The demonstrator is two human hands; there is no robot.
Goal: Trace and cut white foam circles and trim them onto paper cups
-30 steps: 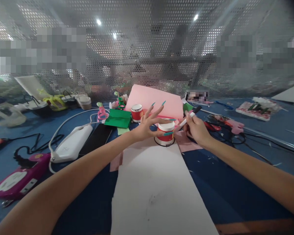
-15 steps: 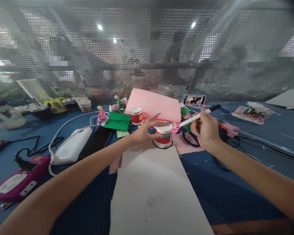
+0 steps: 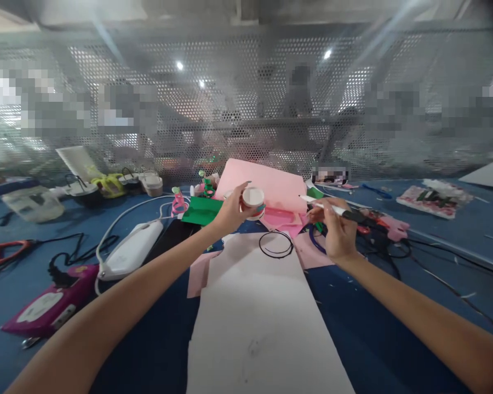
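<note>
— Where's the small round white cup (image 3: 253, 198)?
— Clasped in the left hand (image 3: 230, 212); above the white paper sheet (image 3: 263, 317), just beyond the black drawn circle (image 3: 276, 244).
— The right hand (image 3: 337, 234)?
— Pinching a white marker (image 3: 332, 208); crosswise, tip toward the cup.

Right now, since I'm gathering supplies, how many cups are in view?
1: the cup is held in the left hand before the pink sheet; another may hide behind that hand.
</note>
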